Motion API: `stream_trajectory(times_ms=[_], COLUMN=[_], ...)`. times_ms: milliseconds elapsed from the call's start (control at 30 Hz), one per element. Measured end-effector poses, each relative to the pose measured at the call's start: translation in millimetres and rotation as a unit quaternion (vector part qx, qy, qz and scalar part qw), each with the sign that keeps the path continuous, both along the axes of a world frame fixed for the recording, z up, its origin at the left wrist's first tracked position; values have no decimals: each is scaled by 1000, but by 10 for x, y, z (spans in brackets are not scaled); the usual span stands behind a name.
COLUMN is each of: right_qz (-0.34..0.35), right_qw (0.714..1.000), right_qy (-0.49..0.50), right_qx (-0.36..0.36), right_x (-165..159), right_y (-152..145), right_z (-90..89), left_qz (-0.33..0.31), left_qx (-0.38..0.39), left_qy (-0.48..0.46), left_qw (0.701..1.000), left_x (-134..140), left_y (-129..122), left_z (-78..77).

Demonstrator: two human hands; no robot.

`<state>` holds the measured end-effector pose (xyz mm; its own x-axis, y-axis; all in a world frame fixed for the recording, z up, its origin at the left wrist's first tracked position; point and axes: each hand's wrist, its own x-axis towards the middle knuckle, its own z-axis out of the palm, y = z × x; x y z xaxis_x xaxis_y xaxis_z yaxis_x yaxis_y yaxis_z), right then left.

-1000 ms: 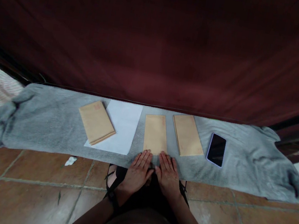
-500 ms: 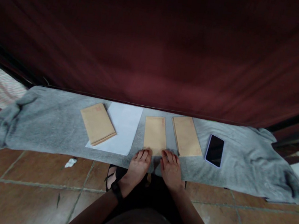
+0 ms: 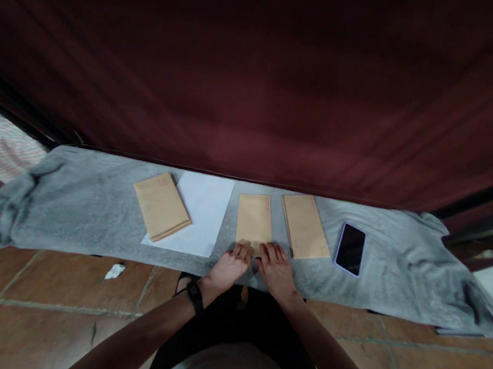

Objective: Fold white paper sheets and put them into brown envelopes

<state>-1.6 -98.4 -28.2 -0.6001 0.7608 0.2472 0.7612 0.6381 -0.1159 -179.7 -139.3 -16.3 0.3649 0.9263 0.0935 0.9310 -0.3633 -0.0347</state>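
A single brown envelope lies lengthwise in front of me on the grey cloth, red print at its far right corner. My left hand has its fingers curled on the envelope's near left corner; a dark watch is on that wrist. On the near right corner, my right hand presses with bent fingers. The fingertips cover part of the near edge, where a narrow strip looks folded. To the right lies a stack of brown envelopes. Another envelope stack rests at an angle on white paper to the left.
A phone in a pale purple case lies at the right on the grey cloth. Behind the narrow surface hangs a dark red curtain. Below, a scrap of white paper lies on the tiled floor.
My right hand has moved slightly left, closer to my left hand, along the near edge of the envelope. The view has shifted a little; the stacks and phone have stayed in place.
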Motion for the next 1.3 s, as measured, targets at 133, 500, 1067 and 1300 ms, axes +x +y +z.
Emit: stream_trajectory(times_ms=[133,500,1067,1300], right_qz=[28,60,-162,-217], right_qw=[1000,996,926,517], right_qy=[-4,-51,263,632], right_qx=[4,-27,-217,-536], right_x=[-42,-157,120,-97], right_y=[44,132,-62,-253], right_z=[21,128,65,128], left_qz=[6,28,52,46], left_qx=[5,39,22,38], left_qy=[-28,-53,-27,-56], left_qw=[1000,997,998,997], left_x=[-30,-116,-253,-111], left_y=[1,27,-130,-196], left_z=[4,122,152,157])
